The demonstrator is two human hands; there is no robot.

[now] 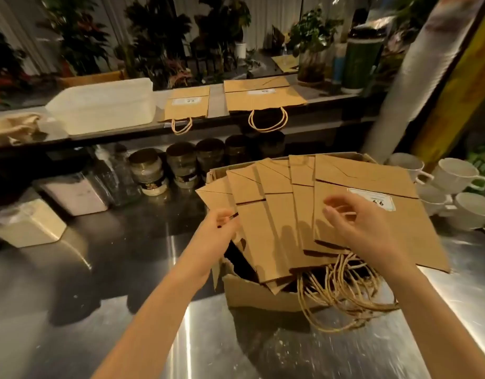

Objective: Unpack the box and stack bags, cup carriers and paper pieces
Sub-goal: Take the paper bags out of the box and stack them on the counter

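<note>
Brown bags (pixel 277 222) lie fanned on the box (pixel 263 294) at lower centre; two stacks (pixel 263 97) already sit on the shelf (pixel 216 102) at upper middle, so most work seems left. At the fan's left edge the left hand (pixel 222 225) pinches it; the right hand (pixel 356 222) hovers over the top bag, fingers loosely spread.

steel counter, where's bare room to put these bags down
Widest bare patch: steel counter left of the torn cardboard box, bordered behind by the clear plastic containers and round glass jars. The near strip is bare too, except under the twine handles. Crowded: right of the box, white ceramic cups sit close; the fanned brown paper bags cover the box top.
</note>
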